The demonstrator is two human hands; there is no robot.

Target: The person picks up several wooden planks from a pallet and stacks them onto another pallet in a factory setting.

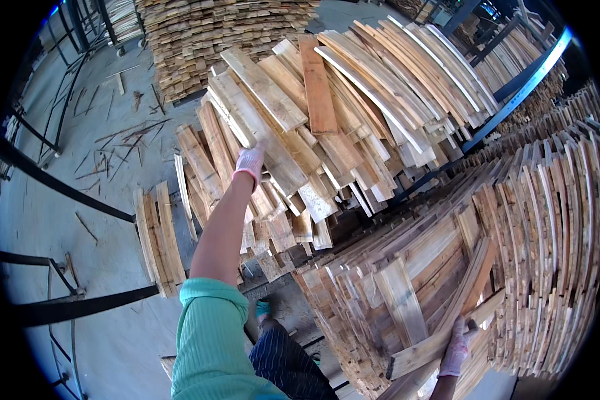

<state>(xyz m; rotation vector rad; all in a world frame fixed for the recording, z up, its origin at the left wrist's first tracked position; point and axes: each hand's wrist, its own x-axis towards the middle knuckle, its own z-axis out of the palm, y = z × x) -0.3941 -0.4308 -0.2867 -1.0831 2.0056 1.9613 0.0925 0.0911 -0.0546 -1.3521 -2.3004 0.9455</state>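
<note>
Clearly, my two grips are sitting well apart. At ten o'clock my left hand (250,163) is touching the left edge of a long pale board (273,150) in the loose pile (373,100); whether it is closing round the wood or only resting there, I cannot tell. Between four and five o'clock my right hand (457,348) is grasping a short plank (417,351), which is slanting across the stacked boards (403,300).

Pulling hard on the left could, I am judging, be dragging neighbours along: the pile is overlapping at odd angles and its ends are jutting toward my teal shoe (263,307), between six and seven o'clock. The reddish board (319,87) at twelve is lying on top and may be slipping first. If I am holding the short plank off-centre, its low end at five o'clock could be dipping and snagging.

As for containers, I am making out no box or bin; black metal bars (93,305) are seemingly bearing three boards (159,233) between eight and nine o'clock.
</note>
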